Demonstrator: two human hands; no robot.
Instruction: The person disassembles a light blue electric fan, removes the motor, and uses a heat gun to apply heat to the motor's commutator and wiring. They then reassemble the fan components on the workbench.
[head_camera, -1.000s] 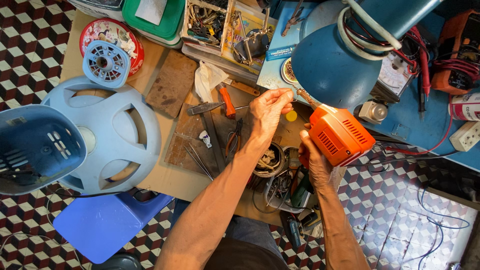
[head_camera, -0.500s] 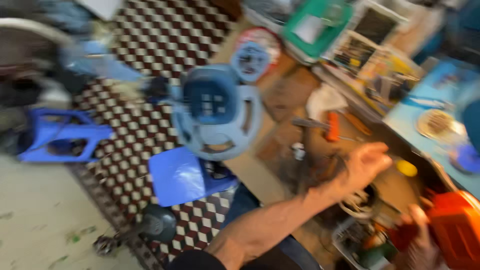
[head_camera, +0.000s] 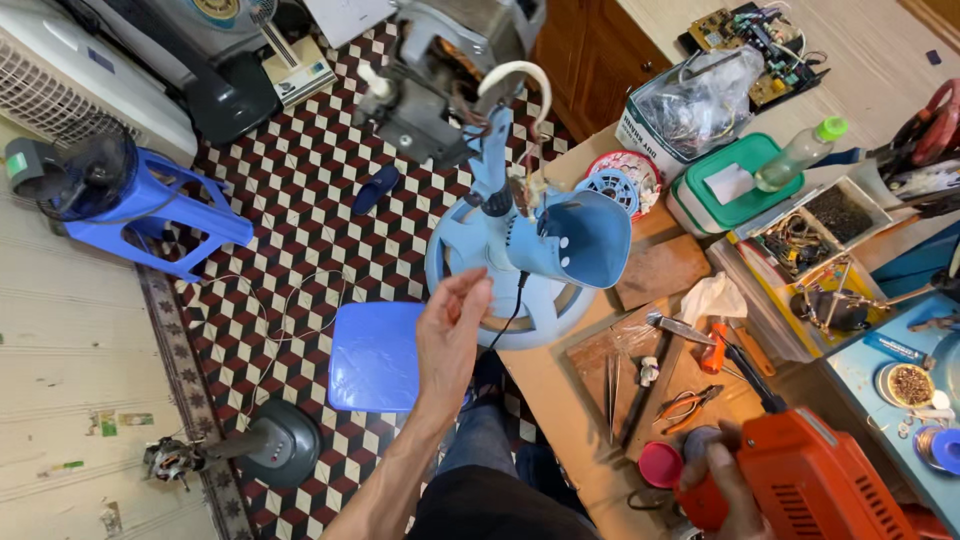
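The checkered floor (head_camera: 300, 200) filled the left of the scene, and the wooden workbench (head_camera: 560, 420) ran along the right, crowded with tools. At the bench's left edge stood the pale blue fan stand (head_camera: 520, 250), its round base on the wood and its motor housing tilted toward the right. A blue plastic stool (head_camera: 375, 355) sat on the floor just left of the bench, near you.

Your right hand (head_camera: 715, 470) was clamped around the orange heat gun (head_camera: 800, 480) at the near right corner, fingers wrapped over its rear. Your left hand (head_camera: 450, 335) hung in the air just beside the fan's base and the black cord (head_camera: 512, 305), fingers loosely curled, apart from one another and holding nothing.

Smaller items lay between: an orange-handled screwdriver (head_camera: 713, 347), red pliers (head_camera: 685, 405) and tweezers (head_camera: 612, 385).
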